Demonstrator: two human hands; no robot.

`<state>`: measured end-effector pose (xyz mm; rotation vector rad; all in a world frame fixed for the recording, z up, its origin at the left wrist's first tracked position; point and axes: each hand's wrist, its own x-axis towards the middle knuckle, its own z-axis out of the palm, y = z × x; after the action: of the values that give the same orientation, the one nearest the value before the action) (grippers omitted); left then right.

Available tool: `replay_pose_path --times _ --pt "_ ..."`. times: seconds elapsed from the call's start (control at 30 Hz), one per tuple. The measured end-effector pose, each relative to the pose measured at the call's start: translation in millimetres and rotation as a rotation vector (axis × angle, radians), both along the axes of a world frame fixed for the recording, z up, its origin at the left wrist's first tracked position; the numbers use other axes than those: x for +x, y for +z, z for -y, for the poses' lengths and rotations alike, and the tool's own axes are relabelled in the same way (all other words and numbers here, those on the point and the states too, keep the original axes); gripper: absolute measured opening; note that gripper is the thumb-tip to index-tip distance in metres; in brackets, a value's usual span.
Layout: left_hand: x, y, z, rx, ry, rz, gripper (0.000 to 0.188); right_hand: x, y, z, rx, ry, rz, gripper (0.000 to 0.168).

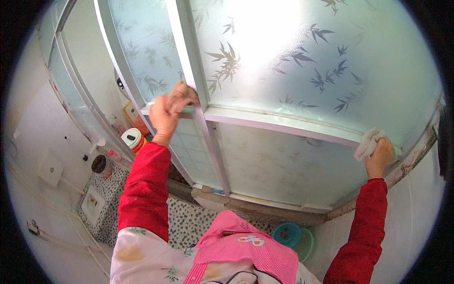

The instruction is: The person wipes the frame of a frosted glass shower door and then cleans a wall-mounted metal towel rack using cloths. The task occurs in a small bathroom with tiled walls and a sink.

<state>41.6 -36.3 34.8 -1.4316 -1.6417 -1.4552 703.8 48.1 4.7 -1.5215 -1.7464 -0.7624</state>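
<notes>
Ahead of me stands a frosted glass partition [248, 85] with a dark bamboo-leaf pattern and a pale metal frame. My left hand [164, 115] grips a brownish cloth [182, 96], blurred, against the upright post [189, 64] just above the horizontal rail [280, 120]. Far to the right, my right hand [382, 156] holds a whitish folded cloth [369, 143] at the right end of that rail, near the wall. Both arms are spread wide in red sleeves. The fingertips of both hands are partly hidden by the cloths.
Below the partition runs a raised sill [262, 209]. A blue basin [286, 234] and a green basin [308, 245] sit on the floor at right. To the left are a white-lidded bucket [132, 139], a dark-topped bin [99, 165] and a squat toilet [93, 203] on a pebbled step.
</notes>
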Motion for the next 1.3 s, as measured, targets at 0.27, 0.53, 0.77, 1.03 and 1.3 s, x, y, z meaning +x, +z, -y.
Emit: replay_pose_path --times 0.27,0.53,0.77,1.03,1.3 --pt "-28 -58 -21 0.039 0.047 -0.429 0.045 4 -2 -2 0.163 -0.073 0.169 0.053" --pt "-10 -46 -20 0.06 -0.111 -0.095 0.034 3 -1 0 0.032 -0.029 0.099 0.052" --pt "-8 -39 -21 0.089 -0.057 -0.267 0.038 -14 -4 -1 0.183 0.043 0.197 0.05" --pt "-17 -38 -25 0.125 -0.065 -0.296 0.037 -151 12 26 -0.025 0.111 0.122 0.046" --pt "-24 -39 -26 0.087 0.004 -0.304 0.03 -277 14 39 -0.104 0.366 0.136 0.056"
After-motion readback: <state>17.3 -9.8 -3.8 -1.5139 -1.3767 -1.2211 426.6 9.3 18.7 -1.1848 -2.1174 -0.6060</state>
